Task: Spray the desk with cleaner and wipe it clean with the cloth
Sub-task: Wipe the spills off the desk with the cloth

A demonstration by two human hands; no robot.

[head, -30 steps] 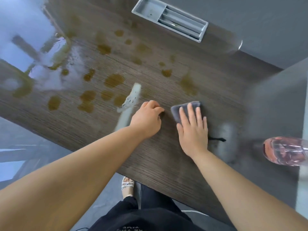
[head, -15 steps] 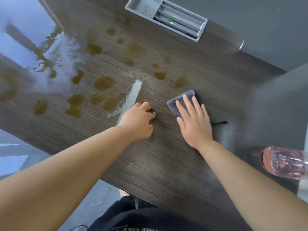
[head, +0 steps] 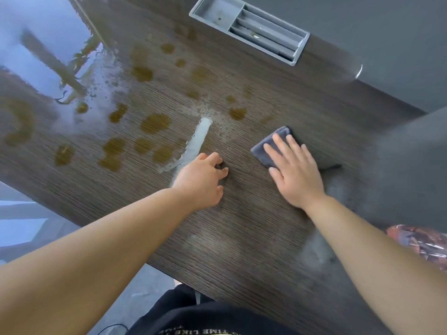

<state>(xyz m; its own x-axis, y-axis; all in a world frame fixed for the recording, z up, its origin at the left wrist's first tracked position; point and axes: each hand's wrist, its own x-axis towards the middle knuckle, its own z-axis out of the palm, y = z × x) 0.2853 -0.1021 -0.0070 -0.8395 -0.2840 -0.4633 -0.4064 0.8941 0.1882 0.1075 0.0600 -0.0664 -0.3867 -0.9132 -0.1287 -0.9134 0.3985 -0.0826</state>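
Head view: right hand [head: 296, 175] is flat on the grey cloth [head: 283, 132], fingers straight and spread, pressing it onto the dark wood-grain desk [head: 242, 238]. The forearm reaches in from the lower right. Left hand [head: 200, 180] is planted just beside it, fingers loosely bent with the tips on the wood and gripping nothing, and that arm comes in from the lower left.

Compared with a second ago, the cloth has crept forward, away from the person's body and closer to the brown stains [head: 154, 123]. The blotch just beyond the cloth was clear then and is now only a faint smear. The left hand sits a little lower against the pale streak [head: 199, 139], with its fingers less tightly tucked.

The cloth itself is a small folded pad, slate grey. Its far corner and left edge poke out past the fingertips, and the rest is hidden under the palm. A thin dark strip [head: 331, 166] sticks out on its right.

Fine droplets speckle the wood around the streak. A wet patch [head: 48, 56] at upper left mirrors the sky. A grey compartment tray [head: 249, 27] sits at the far edge, and a blurred pinkish bottle [head: 420, 243] is at the right edge, partly behind the right forearm.
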